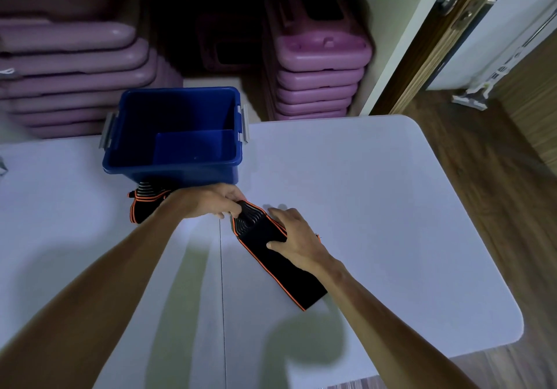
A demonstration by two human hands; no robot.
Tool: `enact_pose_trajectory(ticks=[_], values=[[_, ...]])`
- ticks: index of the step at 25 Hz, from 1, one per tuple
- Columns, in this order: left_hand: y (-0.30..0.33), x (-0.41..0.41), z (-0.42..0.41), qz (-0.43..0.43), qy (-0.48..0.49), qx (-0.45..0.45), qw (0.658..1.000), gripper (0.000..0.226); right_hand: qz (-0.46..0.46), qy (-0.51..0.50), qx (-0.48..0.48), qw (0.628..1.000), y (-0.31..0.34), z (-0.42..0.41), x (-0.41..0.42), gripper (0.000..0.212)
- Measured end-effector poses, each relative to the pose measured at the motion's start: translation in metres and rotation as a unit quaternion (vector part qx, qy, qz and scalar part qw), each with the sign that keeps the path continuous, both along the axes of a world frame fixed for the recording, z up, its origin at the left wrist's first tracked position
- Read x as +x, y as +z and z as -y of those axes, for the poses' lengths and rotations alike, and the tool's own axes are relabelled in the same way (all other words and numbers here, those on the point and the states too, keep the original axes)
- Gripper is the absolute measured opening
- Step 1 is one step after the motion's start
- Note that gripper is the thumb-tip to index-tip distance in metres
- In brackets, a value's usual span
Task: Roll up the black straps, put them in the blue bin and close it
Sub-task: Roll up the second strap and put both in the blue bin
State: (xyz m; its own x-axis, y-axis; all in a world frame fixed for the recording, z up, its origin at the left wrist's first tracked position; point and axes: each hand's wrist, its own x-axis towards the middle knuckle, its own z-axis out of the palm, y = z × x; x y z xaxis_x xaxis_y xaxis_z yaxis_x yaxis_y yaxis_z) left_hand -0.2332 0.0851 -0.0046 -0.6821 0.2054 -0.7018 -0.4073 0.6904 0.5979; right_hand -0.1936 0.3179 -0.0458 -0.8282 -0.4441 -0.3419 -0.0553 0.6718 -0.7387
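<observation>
Hands (256, 217) on strap (280, 265) near bin (171, 171)

A: Right of our strap (280, 256), the white table (391, 207) lies bare to its edge.

B: At far left, the open blue bin (177, 135) and second strap (144, 204) block us.
</observation>
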Motion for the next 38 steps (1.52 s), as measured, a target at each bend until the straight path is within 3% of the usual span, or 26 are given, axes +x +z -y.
enact_pose_trajectory(ticks=[4,9,14,16,19,21,27,29,32,35,38], values=[[0.002,0.002,0.012,0.019,0.006,0.023,1.0,0.034,-0.022,0.022,-0.041,0.999,0.001,-0.004,0.004,0.083],[0.007,0.004,0.016,0.079,-0.081,0.0,0.994,0.041,-0.063,0.064,-0.043,0.995,0.004,-0.008,0.005,0.09],[0.023,0.019,0.035,-0.047,-0.148,-0.043,0.987,0.031,-0.21,0.061,0.032,0.975,0.009,-0.008,0.003,0.064],[0.021,0.037,0.05,-0.137,-0.225,-0.146,0.954,0.037,-0.279,0.092,0.07,0.953,0.009,-0.006,0.005,0.043],[0.006,0.08,0.074,-0.368,-0.318,-0.298,0.821,0.043,-0.373,0.147,0.122,0.908,0.006,-0.002,0.017,0.021],[-0.002,0.11,0.086,-0.452,-0.316,-0.333,0.765,0.041,-0.427,0.157,0.134,0.88,0.007,0.002,0.033,0.024],[-0.045,0.184,0.13,-0.512,-0.212,-0.43,0.713,0.036,-0.495,0.235,0.147,0.824,0.015,0.03,0.096,0.025],[-0.054,0.193,0.137,-0.506,-0.192,-0.462,0.703,0.049,-0.48,0.249,0.177,0.822,0.014,0.039,0.106,0.024],[-0.056,0.201,0.14,-0.485,-0.153,-0.483,0.713,0.043,-0.435,0.265,0.236,0.827,0.009,0.046,0.115,0.035],[-0.047,0.206,0.139,-0.431,-0.095,-0.489,0.752,0.03,-0.366,0.283,0.324,0.825,0.004,0.051,0.12,0.059],[-0.04,0.21,0.149,-0.346,-0.01,-0.496,0.796,0.037,-0.333,0.255,0.348,0.838,-0.001,0.05,0.112,0.056]])
